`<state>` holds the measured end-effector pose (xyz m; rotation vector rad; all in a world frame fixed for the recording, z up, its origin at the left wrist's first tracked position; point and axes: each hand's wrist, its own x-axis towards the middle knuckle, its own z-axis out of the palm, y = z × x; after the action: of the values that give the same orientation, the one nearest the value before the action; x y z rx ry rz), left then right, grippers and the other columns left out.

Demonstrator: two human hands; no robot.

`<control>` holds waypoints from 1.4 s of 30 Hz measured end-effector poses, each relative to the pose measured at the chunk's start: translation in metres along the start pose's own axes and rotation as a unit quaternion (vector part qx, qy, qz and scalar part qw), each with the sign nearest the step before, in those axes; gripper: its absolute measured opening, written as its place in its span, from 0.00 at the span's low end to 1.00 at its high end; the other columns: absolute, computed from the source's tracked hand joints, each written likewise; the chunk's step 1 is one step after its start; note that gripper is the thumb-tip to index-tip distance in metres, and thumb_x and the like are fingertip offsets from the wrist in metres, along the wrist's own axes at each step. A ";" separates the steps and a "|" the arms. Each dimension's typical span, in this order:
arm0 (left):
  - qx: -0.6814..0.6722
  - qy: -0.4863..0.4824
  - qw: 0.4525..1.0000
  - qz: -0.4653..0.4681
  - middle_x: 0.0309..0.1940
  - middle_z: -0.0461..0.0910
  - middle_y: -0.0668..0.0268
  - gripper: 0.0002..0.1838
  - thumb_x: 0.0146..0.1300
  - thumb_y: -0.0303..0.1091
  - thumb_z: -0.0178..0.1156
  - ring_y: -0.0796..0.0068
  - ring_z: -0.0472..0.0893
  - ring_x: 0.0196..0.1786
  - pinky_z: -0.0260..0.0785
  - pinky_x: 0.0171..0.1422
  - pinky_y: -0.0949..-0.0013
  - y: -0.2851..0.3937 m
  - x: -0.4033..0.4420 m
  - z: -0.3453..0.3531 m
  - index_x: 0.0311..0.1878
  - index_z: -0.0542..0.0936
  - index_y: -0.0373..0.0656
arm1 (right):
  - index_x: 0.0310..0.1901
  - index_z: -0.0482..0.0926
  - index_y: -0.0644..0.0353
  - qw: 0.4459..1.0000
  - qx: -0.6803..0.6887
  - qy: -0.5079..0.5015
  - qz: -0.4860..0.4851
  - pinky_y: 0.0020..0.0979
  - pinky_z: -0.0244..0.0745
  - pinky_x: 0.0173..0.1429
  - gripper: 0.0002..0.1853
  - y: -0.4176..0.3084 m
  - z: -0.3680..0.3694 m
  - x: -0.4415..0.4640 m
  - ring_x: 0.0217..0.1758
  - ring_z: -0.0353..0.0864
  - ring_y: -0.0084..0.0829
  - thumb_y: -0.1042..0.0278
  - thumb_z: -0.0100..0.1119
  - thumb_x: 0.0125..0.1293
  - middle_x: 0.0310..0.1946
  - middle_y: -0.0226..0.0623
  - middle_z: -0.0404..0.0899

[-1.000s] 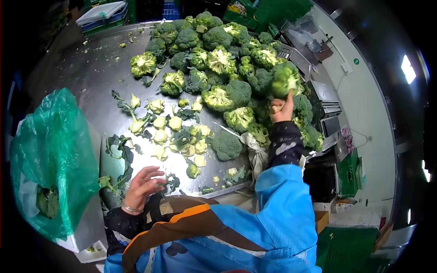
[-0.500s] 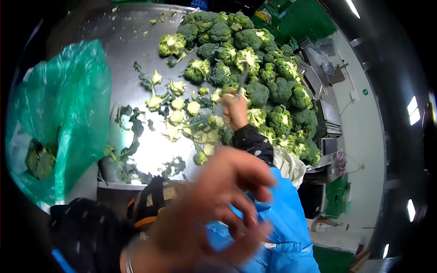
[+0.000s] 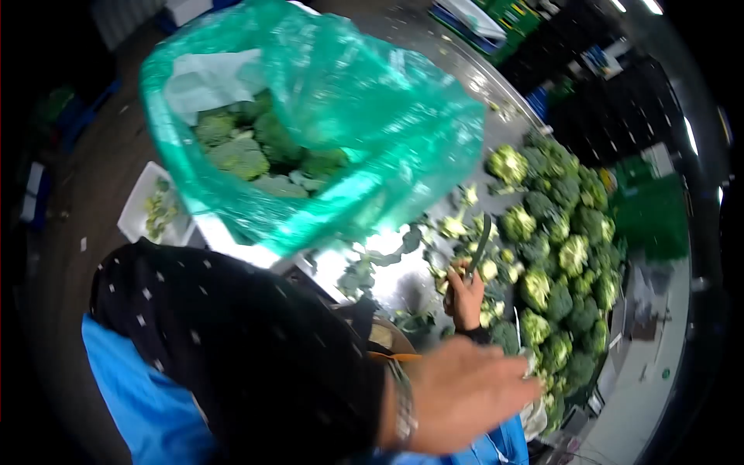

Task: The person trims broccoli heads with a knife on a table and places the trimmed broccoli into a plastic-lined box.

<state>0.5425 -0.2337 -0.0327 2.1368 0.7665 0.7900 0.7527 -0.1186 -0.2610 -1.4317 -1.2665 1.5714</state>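
Observation:
My left hand [image 3: 469,395] is blurred in the foreground, a bracelet at its wrist. Its fingers look stretched and apart, and I see nothing in them. Farther off, my right hand [image 3: 466,298] grips a knife [image 3: 482,244], its blade pointing up and away. The knife is over cut stalk pieces [image 3: 453,226] and leaf scraps [image 3: 358,277] on a metal table [image 3: 403,283]. To the right of that hand lies a large pile of broccoli heads [image 3: 559,298]. On the left, a green plastic bag [image 3: 418,167] gapes, with broccoli [image 3: 240,157] inside.
A white tub [image 3: 133,221] with pale green bits stands below the bag at the left. Stacked black crates [image 3: 624,116] and green crates [image 3: 655,213] stand behind the pile. White paper [image 3: 213,81] lines part of the bag.
The view has swung left, bringing the bag's broccoli into sight. My left hand has turned from showing curled fingers to showing its back. The knife stays in my right hand.

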 end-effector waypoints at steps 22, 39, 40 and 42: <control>0.322 0.078 0.749 -0.573 0.65 0.61 0.52 0.43 0.49 0.59 0.63 0.40 0.60 0.65 0.70 0.55 0.42 -0.358 -0.078 -0.174 0.67 0.62 0.52 | 0.46 0.70 0.60 0.996 0.031 0.031 0.083 0.23 0.59 0.13 0.10 0.052 0.060 -0.054 0.11 0.65 0.20 0.74 0.54 0.64 0.25 0.37 0.80; -0.238 0.276 0.742 -0.562 0.52 0.79 0.59 0.33 0.70 0.57 0.34 0.66 0.79 0.54 0.73 0.58 0.56 -0.042 -0.156 -0.195 0.61 0.70 0.38 | 0.46 0.72 0.60 0.994 -0.019 -0.097 0.044 0.22 0.60 0.16 0.12 0.088 0.017 -0.047 0.11 0.67 0.17 0.71 0.58 0.61 0.22 0.32 0.80; -0.214 0.264 0.751 -0.566 0.57 0.75 0.58 0.32 0.69 0.56 0.36 0.66 0.78 0.56 0.70 0.60 0.60 -0.036 -0.168 -0.179 0.63 0.68 0.39 | 0.49 0.71 0.60 0.994 -0.056 -0.097 0.016 0.27 0.67 0.23 0.16 0.099 0.011 -0.043 0.15 0.72 0.24 0.70 0.59 0.59 0.22 0.34 0.80; -0.232 0.317 0.775 -0.495 0.60 0.72 0.58 0.32 0.66 0.55 0.44 0.63 0.76 0.58 0.68 0.62 0.60 -0.027 -0.166 -0.123 0.64 0.68 0.41 | 0.49 0.72 0.60 0.964 -0.204 -0.025 -0.167 0.31 0.72 0.31 0.17 0.106 0.001 -0.043 0.20 0.76 0.33 0.68 0.61 0.57 0.22 0.38 0.80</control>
<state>0.3406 -0.2860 -0.0351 0.7514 1.6339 0.9338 0.7740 -0.1919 -0.3463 -1.3278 -1.8328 1.1703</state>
